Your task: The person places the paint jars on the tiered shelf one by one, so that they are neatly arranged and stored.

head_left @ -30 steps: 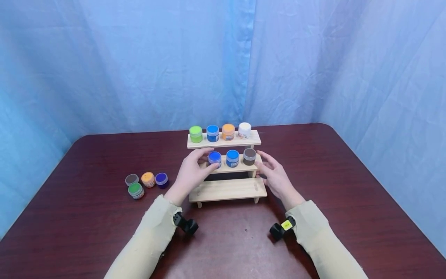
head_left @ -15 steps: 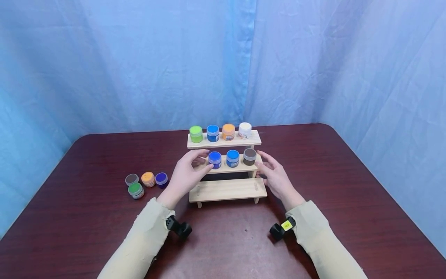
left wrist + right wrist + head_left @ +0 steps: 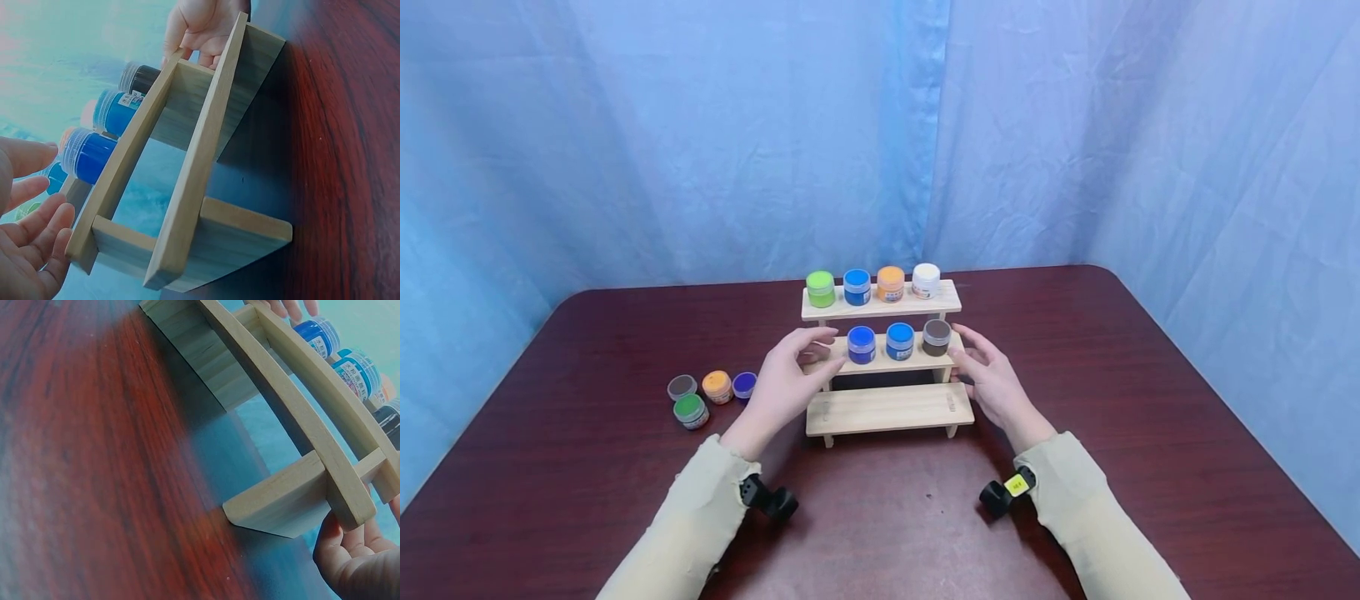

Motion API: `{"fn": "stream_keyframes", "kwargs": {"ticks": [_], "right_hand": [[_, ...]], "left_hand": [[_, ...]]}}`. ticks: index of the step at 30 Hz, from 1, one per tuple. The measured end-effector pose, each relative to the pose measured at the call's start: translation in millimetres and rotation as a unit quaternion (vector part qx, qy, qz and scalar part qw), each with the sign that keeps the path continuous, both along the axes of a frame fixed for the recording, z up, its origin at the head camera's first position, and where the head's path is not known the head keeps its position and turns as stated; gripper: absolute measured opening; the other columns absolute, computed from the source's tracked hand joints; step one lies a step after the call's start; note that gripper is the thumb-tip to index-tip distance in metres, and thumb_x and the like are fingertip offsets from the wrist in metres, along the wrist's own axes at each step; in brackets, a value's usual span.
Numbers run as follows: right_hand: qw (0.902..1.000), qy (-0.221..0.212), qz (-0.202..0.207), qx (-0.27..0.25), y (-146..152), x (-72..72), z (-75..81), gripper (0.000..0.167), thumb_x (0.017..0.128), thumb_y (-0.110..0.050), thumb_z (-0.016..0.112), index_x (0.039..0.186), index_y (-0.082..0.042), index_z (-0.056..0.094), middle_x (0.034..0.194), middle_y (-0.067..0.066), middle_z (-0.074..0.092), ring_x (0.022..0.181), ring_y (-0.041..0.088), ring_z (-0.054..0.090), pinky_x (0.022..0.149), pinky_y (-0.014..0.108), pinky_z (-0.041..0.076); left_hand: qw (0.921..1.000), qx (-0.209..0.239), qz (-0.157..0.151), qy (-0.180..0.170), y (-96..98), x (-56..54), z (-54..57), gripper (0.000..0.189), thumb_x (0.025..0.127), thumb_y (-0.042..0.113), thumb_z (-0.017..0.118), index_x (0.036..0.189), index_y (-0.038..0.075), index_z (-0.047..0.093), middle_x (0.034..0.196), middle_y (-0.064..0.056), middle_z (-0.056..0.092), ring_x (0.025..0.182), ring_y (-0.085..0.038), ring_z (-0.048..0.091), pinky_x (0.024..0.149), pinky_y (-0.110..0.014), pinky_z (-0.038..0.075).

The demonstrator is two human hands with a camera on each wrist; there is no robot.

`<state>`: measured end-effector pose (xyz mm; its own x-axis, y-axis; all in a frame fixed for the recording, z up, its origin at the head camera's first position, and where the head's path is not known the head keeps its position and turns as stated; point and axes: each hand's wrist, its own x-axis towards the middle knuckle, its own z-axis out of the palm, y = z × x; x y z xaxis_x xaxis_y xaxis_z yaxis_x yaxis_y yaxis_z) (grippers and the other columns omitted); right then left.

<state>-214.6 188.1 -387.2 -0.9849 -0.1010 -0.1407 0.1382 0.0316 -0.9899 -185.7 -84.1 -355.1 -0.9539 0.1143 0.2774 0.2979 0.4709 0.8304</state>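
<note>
A three-tier wooden display stand [image 3: 891, 408] stands on the table. Its middle tier carries a dark blue paint jar [image 3: 861, 346], a lighter blue jar [image 3: 899, 342] and a dark brown jar [image 3: 936, 338]. My left hand [image 3: 796, 371] is just left of the dark blue jar, thumb and fingers spread apart, holding nothing; the left wrist view shows a gap between its fingers and that jar. My right hand [image 3: 992, 383] grips the stand's right end, beside the brown jar. Some of its fingers are hidden behind the wood.
The top tier holds light green [image 3: 821, 289], blue [image 3: 857, 287], orange [image 3: 891, 284] and white [image 3: 926, 282] jars. Left on the table sit a brown jar [image 3: 682, 387], a green jar [image 3: 691, 412], an orange jar [image 3: 717, 387] and a purple jar [image 3: 744, 385]. A blue curtain [image 3: 760, 142] hangs behind.
My left hand has let go of the dark blue jar and drawn back to the left, toward the loose jars. The right hand keeps its place at the stand's right end.
</note>
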Motion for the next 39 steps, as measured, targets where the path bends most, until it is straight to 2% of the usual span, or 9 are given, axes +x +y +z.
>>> {"fn": "stream_keyframes", "kwargs": {"ticks": [10, 18, 23, 25, 26, 31, 34, 37, 39], "right_hand": [[1.0000, 0.000, 0.001, 0.001, 0.5, 1.2, 0.4, 0.052, 0.100, -0.016, 0.046, 0.149, -0.014, 0.028, 0.110, 0.007, 0.050, 0.086, 0.011, 0.052, 0.073, 0.024, 0.052], [1.0000, 0.001, 0.000, 0.004, 1.9, 1.7, 1.3, 0.052, 0.100, -0.016, 0.047, 0.149, -0.015, 0.029, 0.107, 0.005, 0.050, 0.084, 0.010, 0.052, 0.073, 0.024, 0.052], [1.0000, 0.001, -0.002, 0.002, 2.9, 1.5, 1.1, 0.053, 0.100, -0.016, 0.047, 0.149, -0.015, 0.029, 0.105, 0.003, 0.051, 0.084, 0.010, 0.052, 0.072, 0.023, 0.051], [1.0000, -0.001, -0.001, -0.002, 3.0, 1.3, 0.2, 0.053, 0.100, -0.016, 0.047, 0.149, -0.015, 0.029, 0.106, 0.003, 0.051, 0.084, 0.010, 0.052, 0.072, 0.024, 0.052], [1.0000, -0.001, -0.001, -0.004, 2.9, 1.1, -0.5, 0.053, 0.100, -0.016, 0.047, 0.149, -0.014, 0.029, 0.107, 0.003, 0.051, 0.084, 0.010, 0.052, 0.072, 0.024, 0.052], [1.0000, -0.001, -0.002, -0.006, 2.9, 0.3, -2.0, 0.053, 0.100, -0.016, 0.047, 0.149, -0.014, 0.028, 0.110, 0.005, 0.050, 0.086, 0.011, 0.052, 0.073, 0.026, 0.052], [1.0000, -0.002, -0.002, -0.004, 2.7, 0.7, -1.3, 0.053, 0.099, -0.017, 0.047, 0.149, -0.015, 0.029, 0.110, 0.006, 0.050, 0.086, 0.011, 0.051, 0.073, 0.026, 0.052], [1.0000, -0.001, -0.002, -0.001, 2.6, 0.8, -1.1, 0.053, 0.099, -0.017, 0.047, 0.149, -0.015, 0.029, 0.110, 0.005, 0.050, 0.086, 0.011, 0.051, 0.073, 0.026, 0.051], [1.0000, -0.002, -0.001, 0.000, 3.2, 0.8, -1.1, 0.053, 0.099, -0.017, 0.047, 0.149, -0.015, 0.029, 0.111, 0.006, 0.050, 0.086, 0.012, 0.051, 0.073, 0.026, 0.051]], "left_hand": [[0.9993, -0.012, 0.004, 0.035, -15.5, 11.1, 0.3, 0.036, 0.085, 0.011, 0.070, 0.119, 0.004, 0.061, 0.112, -0.013, 0.062, 0.098, -0.025, 0.063, 0.090, -0.042, 0.052], [0.9986, -0.033, 0.018, 0.038, -32.4, 22.7, -0.1, 0.037, 0.084, 0.010, 0.071, 0.120, 0.005, 0.061, 0.109, -0.011, 0.062, 0.097, -0.025, 0.061, 0.085, -0.044, 0.052], [0.9975, -0.041, 0.023, 0.053, -45.1, 29.4, -1.5, 0.035, 0.084, 0.008, 0.070, 0.118, 0.004, 0.062, 0.108, -0.013, 0.063, 0.096, -0.026, 0.062, 0.084, -0.048, 0.052], [0.9961, -0.054, 0.028, 0.064, -51.1, 32.4, -1.7, 0.036, 0.084, 0.008, 0.071, 0.118, 0.004, 0.062, 0.107, -0.013, 0.063, 0.096, -0.025, 0.062, 0.084, -0.044, 0.052], [0.9954, -0.059, 0.031, 0.069, -54.2, 33.9, -1.7, 0.036, 0.083, 0.008, 0.071, 0.118, 0.004, 0.062, 0.107, -0.012, 0.064, 0.096, -0.024, 0.062, 0.084, -0.038, 0.053], [0.9936, -0.073, 0.042, 0.075, -71.2, 40.0, -1.8, 0.036, 0.084, 0.008, 0.071, 0.118, 0.004, 0.062, 0.107, -0.012, 0.063, 0.095, -0.020, 0.061, 0.082, -0.020, 0.050], [0.9919, -0.085, 0.048, 0.081, -83.2, 44.0, -2.7, 0.037, 0.083, 0.008, 0.072, 0.119, 0.004, 0.062, 0.105, -0.011, 0.063, 0.092, -0.013, 0.061, 0.079, -0.018, 0.051], [0.9880, -0.113, 0.062, 0.084, -95.2, 49.5, -3.4, 0.038, 0.083, 0.011, 0.072, 0.120, 0.007, 0.062, 0.103, -0.010, 0.064, 0.090, -0.008, 0.059, 0.077, -0.013, 0.045], [0.9861, -0.130, 0.069, 0.076, -102.0, 53.5, -3.0, 0.039, 0.084, 0.014, 0.072, 0.121, 0.008, 0.061, 0.105, -0.009, 0.063, 0.092, -0.012, 0.058, 0.078, -0.018, 0.044]]}}
